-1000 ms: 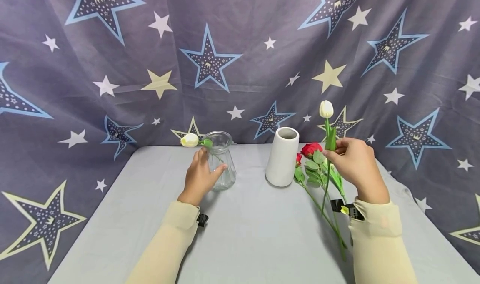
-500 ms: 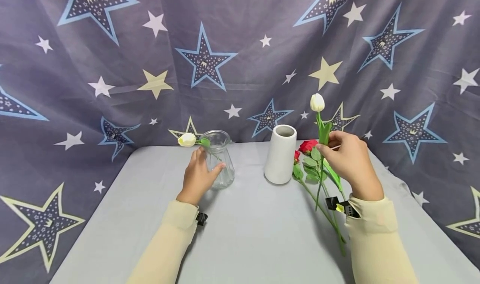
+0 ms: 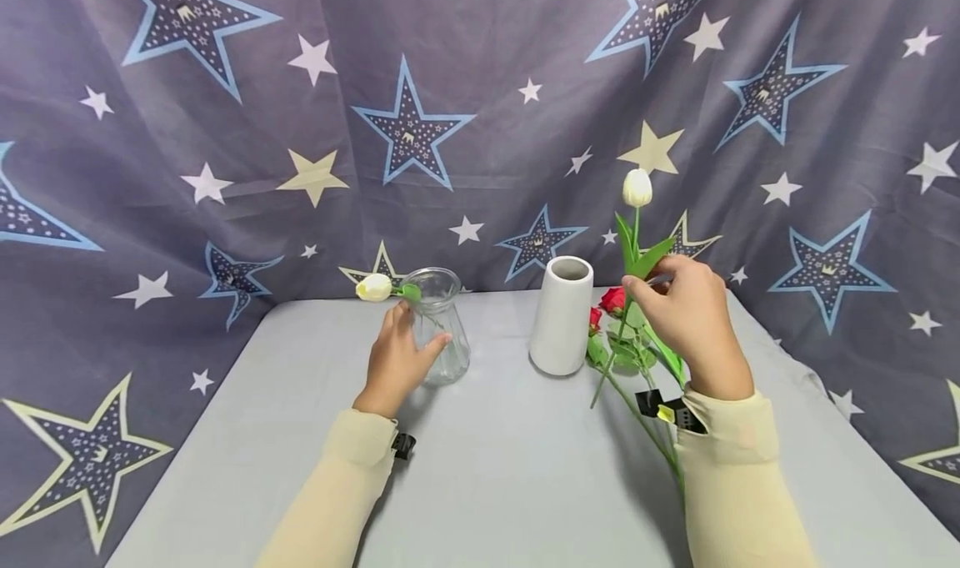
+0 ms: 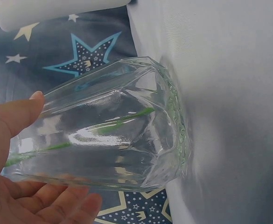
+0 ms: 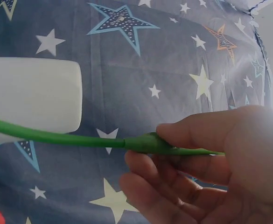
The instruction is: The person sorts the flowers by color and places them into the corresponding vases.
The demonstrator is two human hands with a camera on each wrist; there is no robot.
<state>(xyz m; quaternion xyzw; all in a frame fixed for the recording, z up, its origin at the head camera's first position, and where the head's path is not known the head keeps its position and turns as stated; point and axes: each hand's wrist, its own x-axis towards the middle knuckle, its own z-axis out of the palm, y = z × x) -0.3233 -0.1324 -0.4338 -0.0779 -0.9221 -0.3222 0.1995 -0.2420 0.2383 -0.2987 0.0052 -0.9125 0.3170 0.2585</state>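
My left hand grips a clear glass vase round its side, thumb on the near face and fingers behind. One white tulip leans out of that vase to the left, its green stem showing through the glass. My right hand pinches the stem of another white tulip between thumb and fingertips, just below its leaves. This tulip is held upright, flower up, its stem end slanting down to the left. In the right wrist view the pinched green stem runs level towards the white vase.
The white vase stands upright between both hands. Red roses and another green-leaved stem lie on the grey cloth-covered table, partly hidden behind my right hand. A star-patterned curtain hangs along the table's back edge.
My right hand has shifted left with the tulip, and its lower stem has swung left towards the white vase. The tulip's leaves have turned. My left hand keeps holding the glass vase.
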